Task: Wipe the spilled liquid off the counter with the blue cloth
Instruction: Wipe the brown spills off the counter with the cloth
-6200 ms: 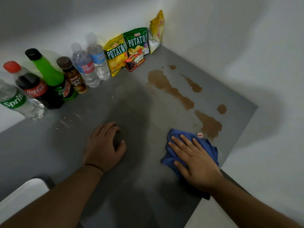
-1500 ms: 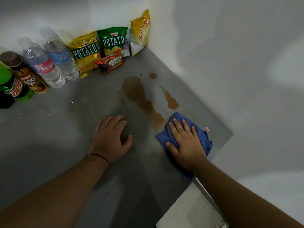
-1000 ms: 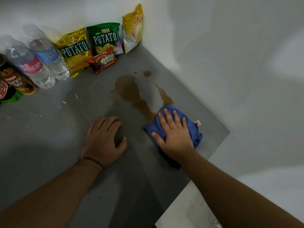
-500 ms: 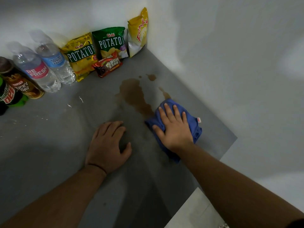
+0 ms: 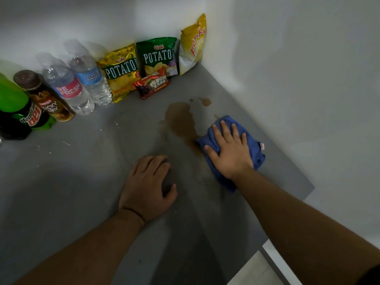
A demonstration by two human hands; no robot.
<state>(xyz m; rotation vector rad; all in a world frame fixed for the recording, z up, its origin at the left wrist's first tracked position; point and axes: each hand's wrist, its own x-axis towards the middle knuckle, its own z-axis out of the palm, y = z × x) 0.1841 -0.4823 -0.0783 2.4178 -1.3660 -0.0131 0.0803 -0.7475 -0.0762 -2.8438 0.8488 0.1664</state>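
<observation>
Right hand [image 5: 230, 153] lies flat and open on the cloth [image 5: 254, 148] at the spill's [image 5: 182, 120] 4 o'clock edge, left hand [image 5: 149, 187] open on the table [image 5: 72, 177]; cloth looks soft, light, bunchy, best pinned under the palm.

Dim, soft shadows, blurred edges.

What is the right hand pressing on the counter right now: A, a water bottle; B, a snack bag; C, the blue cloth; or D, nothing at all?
C: the right hand lies flat, fingers spread, on the blue cloth at the edge of the brown spill.
</observation>
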